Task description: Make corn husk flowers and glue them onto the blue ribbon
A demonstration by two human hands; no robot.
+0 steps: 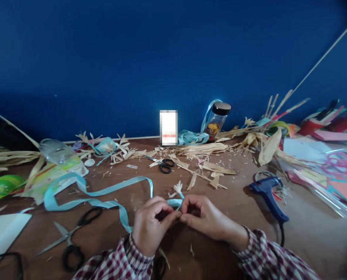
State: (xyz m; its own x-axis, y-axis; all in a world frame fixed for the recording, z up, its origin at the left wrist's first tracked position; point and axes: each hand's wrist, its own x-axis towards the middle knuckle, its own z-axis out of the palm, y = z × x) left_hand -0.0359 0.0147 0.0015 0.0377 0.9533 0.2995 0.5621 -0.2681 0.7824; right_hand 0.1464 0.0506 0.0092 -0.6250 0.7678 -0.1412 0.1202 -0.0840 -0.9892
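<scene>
My left hand (151,225) and my right hand (204,217) meet low in the middle of the view, thumbs and fingertips pinched together. Between them runs a light blue satin ribbon (175,202), gripped by both hands. Its long free length (103,202) loops out to the left over the table. Just above the fingers shows a small pale corn-husk flower (177,188), with a bit of blue below its petals; its lower end is hidden behind the fingers. Open black-handled scissors (70,235) lie left of my left hand. Right of my right hand rests a blue hot glue gun (268,196).
Dry husk strips (202,149) and scraps litter the brown table's back. Smaller scissors (163,165), a tilted black-lidded jar (217,120) and a blurred white card (168,127) stand or lie there. Coloured paper (339,190) is at right, a green tape roll (4,186) at left.
</scene>
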